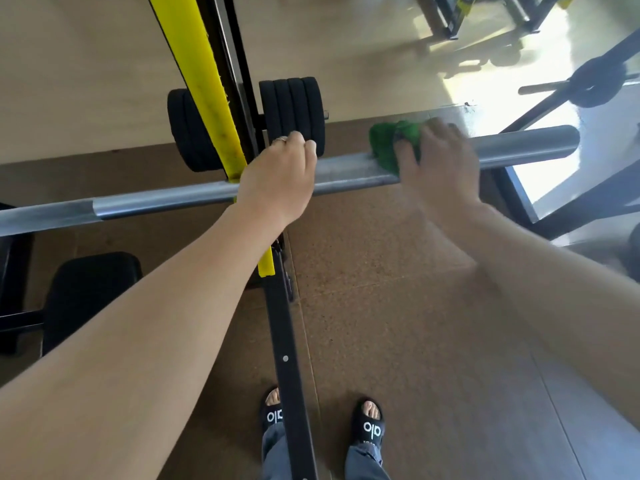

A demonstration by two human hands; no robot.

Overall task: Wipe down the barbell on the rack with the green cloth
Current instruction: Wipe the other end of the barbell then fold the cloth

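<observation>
A grey steel barbell (166, 199) runs across the view from the lower left to its bare sleeve end (540, 143) at the right. My left hand (280, 178) is closed over the bar beside the yellow rack upright (207, 88). My right hand (440, 161) presses a crumpled green cloth (384, 143) around the thicker sleeve, further right. The cloth bulges out to the left of my fingers. My right hand is blurred.
Black weight plates (292, 112) stand on a peg behind the rack, more (187, 129) to their left. A black rack base beam (287, 341) runs down between my sandalled feet (369, 422). A black bench pad (90, 292) lies at lower left. Another rack frame (568, 98) stands at right.
</observation>
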